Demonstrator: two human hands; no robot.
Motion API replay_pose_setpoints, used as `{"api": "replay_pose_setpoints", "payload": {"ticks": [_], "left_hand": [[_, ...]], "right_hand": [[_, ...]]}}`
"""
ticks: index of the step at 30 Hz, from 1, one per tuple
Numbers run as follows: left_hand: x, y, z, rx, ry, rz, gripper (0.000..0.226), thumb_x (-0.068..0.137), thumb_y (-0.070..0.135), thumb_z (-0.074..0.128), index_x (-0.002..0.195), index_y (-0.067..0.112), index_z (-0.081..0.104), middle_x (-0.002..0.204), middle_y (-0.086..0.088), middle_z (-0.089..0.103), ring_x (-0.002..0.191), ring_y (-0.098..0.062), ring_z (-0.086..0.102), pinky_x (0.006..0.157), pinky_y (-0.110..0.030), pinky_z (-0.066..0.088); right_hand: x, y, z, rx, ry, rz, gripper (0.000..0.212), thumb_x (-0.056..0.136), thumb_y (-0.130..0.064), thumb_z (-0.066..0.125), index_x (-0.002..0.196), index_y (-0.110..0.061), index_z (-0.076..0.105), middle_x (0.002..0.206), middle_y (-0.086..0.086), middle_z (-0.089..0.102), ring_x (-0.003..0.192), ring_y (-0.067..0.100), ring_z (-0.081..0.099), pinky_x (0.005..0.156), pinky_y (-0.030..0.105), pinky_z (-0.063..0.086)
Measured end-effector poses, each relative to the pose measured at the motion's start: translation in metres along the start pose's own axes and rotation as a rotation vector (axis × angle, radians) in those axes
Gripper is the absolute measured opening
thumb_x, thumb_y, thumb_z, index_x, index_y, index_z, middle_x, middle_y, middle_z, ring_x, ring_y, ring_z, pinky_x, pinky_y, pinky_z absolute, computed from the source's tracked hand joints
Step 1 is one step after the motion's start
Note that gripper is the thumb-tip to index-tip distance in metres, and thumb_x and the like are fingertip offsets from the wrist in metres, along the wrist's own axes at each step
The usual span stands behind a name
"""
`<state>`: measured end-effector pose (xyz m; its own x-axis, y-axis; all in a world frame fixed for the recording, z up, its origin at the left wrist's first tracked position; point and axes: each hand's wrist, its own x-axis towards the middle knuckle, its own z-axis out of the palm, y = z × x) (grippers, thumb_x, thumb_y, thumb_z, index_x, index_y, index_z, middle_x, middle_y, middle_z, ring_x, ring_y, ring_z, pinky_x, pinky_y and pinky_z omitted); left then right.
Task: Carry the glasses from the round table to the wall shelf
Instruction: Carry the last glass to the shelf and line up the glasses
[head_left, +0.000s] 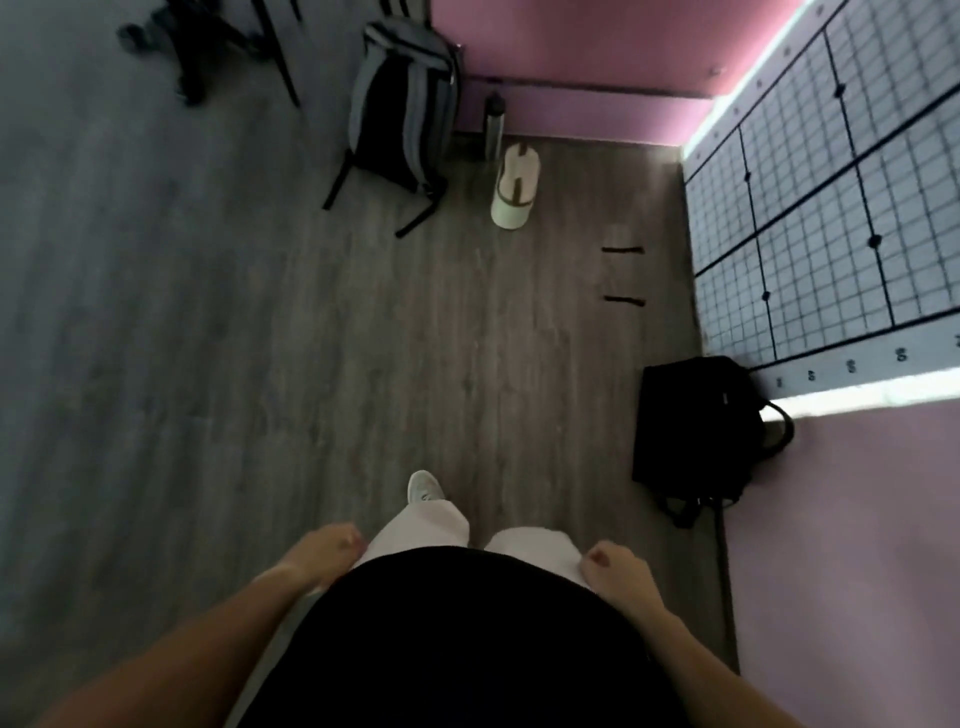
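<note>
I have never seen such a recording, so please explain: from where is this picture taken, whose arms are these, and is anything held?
One camera sits on a person's head and looks forward and down. The two bare arms at the bottom are that person's own. The left hand and the right hand hang loosely curled at the hips and hold nothing. On the wooden floor stand a grey backpack, a metal bottle, a pale tumbler and a black bag. On the right is a gridded board. No glasses, round table or shelf are visible.
</note>
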<state>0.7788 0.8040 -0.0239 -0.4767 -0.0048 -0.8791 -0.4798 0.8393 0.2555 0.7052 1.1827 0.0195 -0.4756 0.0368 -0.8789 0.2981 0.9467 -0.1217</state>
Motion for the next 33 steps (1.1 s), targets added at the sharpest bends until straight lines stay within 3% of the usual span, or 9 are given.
{"api": "replay_pose_setpoints", "payload": {"ticks": [3,7,11,13,16,22,27,30,33], "left_hand": [[0.002,0.003,-0.023,-0.055,0.010,-0.046,0.032,0.097,0.023,0.041,0.098,0.007,0.068,0.119,-0.009,0.067,0.110,-0.023,0.062,0.088,-0.030,0.046],[0.008,-0.002,-0.055,-0.153,0.056,-0.052,0.031,0.089,0.030,0.040,0.069,0.014,0.058,0.105,-0.009,0.070,0.098,-0.019,0.066,0.083,-0.028,0.048],[0.018,-0.009,-0.080,-0.271,0.097,-0.091,0.027,0.089,0.020,0.048,0.092,0.005,0.070,0.108,-0.008,0.069,0.106,-0.022,0.065,0.087,-0.028,0.047],[0.021,-0.015,-0.091,-0.382,0.124,-0.120,0.030,0.085,0.020,0.052,0.098,0.000,0.070,0.094,-0.011,0.068,0.105,-0.031,0.067,0.086,-0.033,0.049],[0.031,-0.030,-0.107,-0.440,0.121,-0.192,0.022,0.087,0.013,0.054,0.098,0.004,0.070,0.100,-0.019,0.072,0.102,-0.038,0.068,0.085,-0.037,0.052],[0.065,-0.031,-0.173,-0.413,0.106,-0.270,0.022,0.090,0.027,0.051,0.070,0.033,0.059,0.103,0.000,0.075,0.101,-0.021,0.069,0.087,-0.027,0.048],[0.096,-0.002,-0.261,-0.539,0.215,-0.232,0.025,0.087,0.018,0.056,0.063,0.025,0.061,0.070,0.003,0.068,0.074,-0.019,0.067,0.079,-0.032,0.053],[0.114,0.006,-0.313,-0.665,0.305,-0.204,0.017,0.087,0.014,0.058,0.073,0.018,0.066,0.069,-0.002,0.071,0.062,-0.021,0.066,0.073,-0.038,0.057],[0.125,0.009,-0.353,-0.708,0.350,-0.200,0.013,0.086,0.019,0.060,0.075,0.018,0.067,0.074,-0.001,0.073,0.066,-0.021,0.070,0.074,-0.035,0.057]], "right_hand": [[0.015,-0.046,-0.028,0.030,0.038,-0.025,0.021,0.093,-0.025,0.052,0.098,-0.014,0.069,0.103,0.004,0.071,0.098,0.024,0.064,0.081,0.031,0.046],[0.037,-0.106,-0.057,0.043,0.042,-0.102,0.018,0.089,-0.031,0.056,0.088,-0.021,0.071,0.093,-0.005,0.072,0.092,0.017,0.065,0.082,0.029,0.049],[0.061,-0.160,-0.074,0.014,0.005,-0.161,0.014,0.088,-0.032,0.058,0.086,-0.023,0.070,0.087,-0.009,0.070,0.087,0.014,0.064,0.076,0.025,0.043],[0.074,-0.185,-0.084,-0.001,-0.015,-0.184,0.014,0.087,-0.032,0.059,0.086,-0.024,0.070,0.086,-0.008,0.072,0.087,0.014,0.066,0.076,0.025,0.045],[0.097,-0.213,-0.104,-0.009,-0.041,-0.193,0.012,0.087,-0.033,0.059,0.084,-0.027,0.070,0.085,-0.010,0.070,0.086,0.012,0.065,0.075,0.025,0.044],[0.153,-0.263,-0.181,-0.023,-0.041,-0.198,0.016,0.088,-0.028,0.055,0.088,-0.024,0.071,0.089,-0.008,0.070,0.086,0.012,0.063,0.077,0.026,0.046],[0.189,-0.297,-0.247,-0.130,-0.046,-0.197,0.021,0.091,-0.032,0.054,0.095,-0.021,0.071,0.100,-0.001,0.071,0.098,0.020,0.065,0.088,0.032,0.051],[0.212,-0.324,-0.281,-0.193,-0.065,-0.186,0.023,0.095,-0.031,0.052,0.097,-0.017,0.070,0.105,0.003,0.070,0.105,0.025,0.064,0.090,0.033,0.048],[0.226,-0.356,-0.301,-0.229,-0.072,-0.198,0.018,0.094,-0.031,0.051,0.085,-0.022,0.065,0.098,0.002,0.066,0.106,0.026,0.064,0.088,0.032,0.045]]}}
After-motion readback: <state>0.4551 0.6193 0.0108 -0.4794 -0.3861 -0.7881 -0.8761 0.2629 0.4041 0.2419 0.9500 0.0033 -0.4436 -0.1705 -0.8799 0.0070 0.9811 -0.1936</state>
